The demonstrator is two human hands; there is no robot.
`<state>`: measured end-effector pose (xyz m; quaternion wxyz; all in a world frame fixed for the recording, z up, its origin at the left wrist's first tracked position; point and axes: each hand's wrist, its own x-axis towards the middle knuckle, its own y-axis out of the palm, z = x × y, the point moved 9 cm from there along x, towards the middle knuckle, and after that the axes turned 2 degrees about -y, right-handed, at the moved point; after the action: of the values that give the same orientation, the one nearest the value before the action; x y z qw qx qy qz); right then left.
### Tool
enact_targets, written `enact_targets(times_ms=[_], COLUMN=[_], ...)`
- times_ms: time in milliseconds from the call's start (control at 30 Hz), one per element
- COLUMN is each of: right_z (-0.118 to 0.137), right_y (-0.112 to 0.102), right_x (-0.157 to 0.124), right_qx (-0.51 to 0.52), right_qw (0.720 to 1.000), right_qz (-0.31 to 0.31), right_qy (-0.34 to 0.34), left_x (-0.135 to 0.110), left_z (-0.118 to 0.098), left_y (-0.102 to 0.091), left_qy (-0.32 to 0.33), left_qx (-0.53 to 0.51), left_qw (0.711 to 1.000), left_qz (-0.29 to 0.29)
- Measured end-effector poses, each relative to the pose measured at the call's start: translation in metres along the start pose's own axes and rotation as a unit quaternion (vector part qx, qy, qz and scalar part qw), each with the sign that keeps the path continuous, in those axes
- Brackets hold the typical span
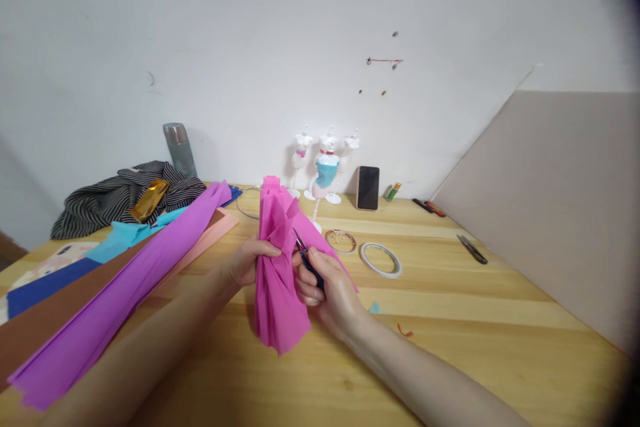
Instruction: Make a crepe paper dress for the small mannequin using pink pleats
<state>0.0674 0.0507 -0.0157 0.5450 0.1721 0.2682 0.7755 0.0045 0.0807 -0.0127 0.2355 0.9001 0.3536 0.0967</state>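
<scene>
Your left grip [246, 261] grasps folded pink crepe paper [281, 310] over the worktop [505, 327], in front of the miniature dress forms [327, 172]; your right grip [327, 283] is wrapped around dark-handled scissors [314, 271], blades at the paper's folds.

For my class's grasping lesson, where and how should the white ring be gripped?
Probably pinch the white ring by its right rim, coming from the right, thumb inside: it lies flat, open-centred, with pink material to its left.

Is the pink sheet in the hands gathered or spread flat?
Gathered: the pink sheet shows bunched folds, gripped by the left hand.
</scene>
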Motion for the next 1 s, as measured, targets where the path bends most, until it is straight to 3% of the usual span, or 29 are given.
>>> enact_targets(times_ms=[333, 533, 833, 1000], right_z=[-0.0003, -0.0010, 0.0008, 0.0013], right_y=[-0.0021, -0.0060, 0.0005, 0.0017], right_x=[0.0006, 0.0011, -0.0011, -0.0030], right_qx=[-0.013, -0.028, -0.017, -0.013], right_qw=[1.000, 0.999, 1.000, 1.000], right_qz=[-0.009, -0.021, -0.016, -0.007], right_qy=[0.001, 0.002, 0.011, 0.008], left_x=[0.0038, 0.0034, 0.0030, 0.0018], left_z=[0.0063, 0.0050, 0.0067, 0.0042], left_y=[-0.0075, 0.0021, -0.0026, 0.0016], left_qy=[0.006, 0.005, -0.001, 0.003], left_qx=[-0.015, -0.030, -0.034, -0.041], left_qw=[1.000, 0.998, 0.998, 0.996], left_qz=[0.008, 0.058, 0.050, 0.073])
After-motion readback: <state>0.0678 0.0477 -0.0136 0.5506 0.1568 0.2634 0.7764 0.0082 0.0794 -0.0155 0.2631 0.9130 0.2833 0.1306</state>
